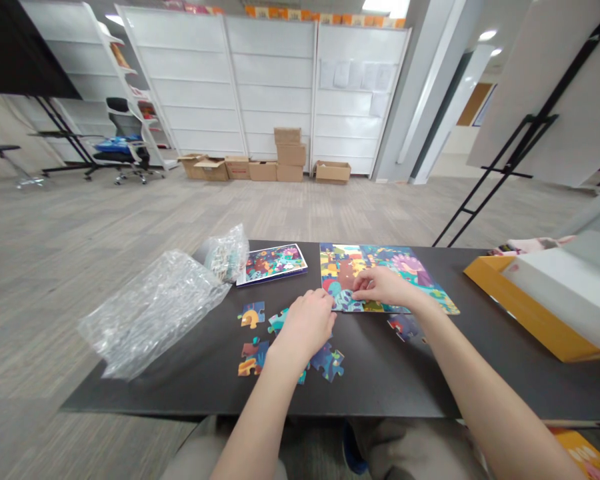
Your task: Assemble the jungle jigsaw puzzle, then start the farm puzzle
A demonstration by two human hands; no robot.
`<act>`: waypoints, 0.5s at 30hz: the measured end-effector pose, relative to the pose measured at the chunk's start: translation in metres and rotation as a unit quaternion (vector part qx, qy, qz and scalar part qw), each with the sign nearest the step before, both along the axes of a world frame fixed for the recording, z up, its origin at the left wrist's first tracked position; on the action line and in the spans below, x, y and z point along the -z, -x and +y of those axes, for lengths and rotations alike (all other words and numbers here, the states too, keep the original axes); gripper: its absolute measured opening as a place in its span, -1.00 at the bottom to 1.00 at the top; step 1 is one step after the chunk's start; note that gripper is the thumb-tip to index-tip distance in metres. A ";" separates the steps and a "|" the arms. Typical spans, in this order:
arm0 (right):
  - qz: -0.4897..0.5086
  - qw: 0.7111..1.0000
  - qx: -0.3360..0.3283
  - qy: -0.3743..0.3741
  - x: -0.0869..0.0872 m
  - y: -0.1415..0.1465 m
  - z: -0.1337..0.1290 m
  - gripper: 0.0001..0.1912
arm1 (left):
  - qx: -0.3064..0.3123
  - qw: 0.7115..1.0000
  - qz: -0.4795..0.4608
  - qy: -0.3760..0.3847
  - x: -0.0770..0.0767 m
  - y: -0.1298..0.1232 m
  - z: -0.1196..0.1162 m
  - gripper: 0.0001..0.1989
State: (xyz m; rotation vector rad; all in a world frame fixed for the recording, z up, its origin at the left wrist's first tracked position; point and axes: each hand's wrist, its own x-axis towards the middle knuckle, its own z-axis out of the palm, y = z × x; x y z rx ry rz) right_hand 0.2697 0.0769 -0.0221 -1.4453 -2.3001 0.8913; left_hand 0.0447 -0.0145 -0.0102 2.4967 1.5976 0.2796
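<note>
Both forearms reached up from the bottom of the frame over a dark table. The left hand was curled knuckles-up at the lower left corner of the part-built jigsaw puzzle, its fingers hidden, so any held piece could not be told. The right hand lay narrow, fingers together, resting on the puzzle just beside the left hand, with loose pieces below and left of both hands

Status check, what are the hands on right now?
Right hand resting on the jigsaw puzzle. Left hand beside loose puzzle pieces. Clear plastic bag off left, not in the way.
</note>
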 end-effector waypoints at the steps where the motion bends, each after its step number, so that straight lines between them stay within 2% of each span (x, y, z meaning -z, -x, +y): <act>1: -0.003 1.000 -0.001 -0.002 0.000 0.000 0.000 -0.76 | -0.002 1.000 0.000 -0.002 0.000 -0.001 0.000 -0.81; 9: 0.000 1.000 0.005 0.012 0.004 0.000 0.001 -0.77 | -0.004 1.000 0.004 -0.016 0.002 -0.003 -0.001 -0.80; 15: -0.016 1.000 0.010 -0.004 0.002 0.001 0.000 -0.78 | 0.019 0.999 -0.002 -0.035 0.004 -0.010 -0.003 -0.79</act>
